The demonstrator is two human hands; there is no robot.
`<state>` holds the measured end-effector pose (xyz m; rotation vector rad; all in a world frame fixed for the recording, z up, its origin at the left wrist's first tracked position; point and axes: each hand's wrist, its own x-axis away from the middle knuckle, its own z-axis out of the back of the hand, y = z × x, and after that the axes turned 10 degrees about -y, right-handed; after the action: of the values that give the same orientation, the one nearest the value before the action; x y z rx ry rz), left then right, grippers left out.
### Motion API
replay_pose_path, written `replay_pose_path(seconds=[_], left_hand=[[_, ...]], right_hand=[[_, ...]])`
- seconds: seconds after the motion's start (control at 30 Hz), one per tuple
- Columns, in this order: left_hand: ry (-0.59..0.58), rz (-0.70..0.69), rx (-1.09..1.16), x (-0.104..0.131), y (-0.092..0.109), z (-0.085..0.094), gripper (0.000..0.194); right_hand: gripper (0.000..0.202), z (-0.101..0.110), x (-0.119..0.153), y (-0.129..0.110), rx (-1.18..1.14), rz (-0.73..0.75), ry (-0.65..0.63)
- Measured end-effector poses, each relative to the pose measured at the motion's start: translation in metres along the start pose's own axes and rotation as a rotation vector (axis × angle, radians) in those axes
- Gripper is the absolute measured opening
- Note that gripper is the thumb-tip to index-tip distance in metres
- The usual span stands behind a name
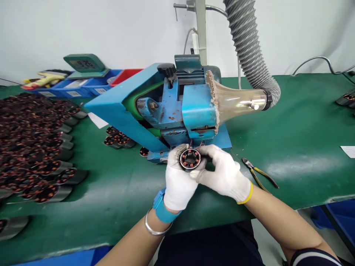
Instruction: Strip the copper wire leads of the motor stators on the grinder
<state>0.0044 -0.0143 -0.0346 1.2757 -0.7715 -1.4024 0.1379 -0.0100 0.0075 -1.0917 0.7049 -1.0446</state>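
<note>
A round motor stator (190, 169) with copper windings inside a metal ring is held up at the front of the blue belt-grinding machine (198, 107). My left hand (179, 181), in a white glove, wraps around its left side. From the right, my gloved right hand (223, 170) grips the ring with thumb and fingers. Thin wire ends seem to point from the stator toward the machine; the fingers partly hide them. Yellow-handled cutting pliers (259, 173) lie on the green mat to the right of my right hand.
Many stators (36, 147) crowd the left of the green bench (116, 207), with a few more (118, 138) beside the machine. Behind stand blue bins (74, 88), a red bin (126, 77) and a digital clock (85, 64). A grey hose (246, 40) joins the clear funnel (240, 101).
</note>
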Motion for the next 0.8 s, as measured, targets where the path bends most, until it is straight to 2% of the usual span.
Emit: replay_pose_path(seconds=[0.1, 0.23, 0.4, 0.57, 0.8], left_hand=[[-0.107, 0.04, 0.072, 0.001, 0.007, 0.002, 0.058], [-0.16, 0.117, 0.009, -0.007, 0.02, 0.004, 0.053], [-0.143, 0.091, -0.126, -0.028, 0.032, -0.003, 0.047], [-0.078, 0.078, -0.211, -0.037, 0.04, -0.011, 0.042], [0.007, 0.042, -0.251, -0.04, 0.034, -0.02, 0.043]], right_hand=[[0.044, -0.009, 0.001, 0.004, -0.033, 0.101, 0.055], [0.044, -0.002, -0.009, 0.015, -0.294, 0.106, 0.065], [0.037, 0.008, -0.02, 0.015, -0.493, 0.131, 0.074], [0.03, 0.014, -0.022, 0.01, -0.503, 0.202, 0.099], [0.028, 0.016, -0.023, 0.008, -0.501, 0.218, 0.083]])
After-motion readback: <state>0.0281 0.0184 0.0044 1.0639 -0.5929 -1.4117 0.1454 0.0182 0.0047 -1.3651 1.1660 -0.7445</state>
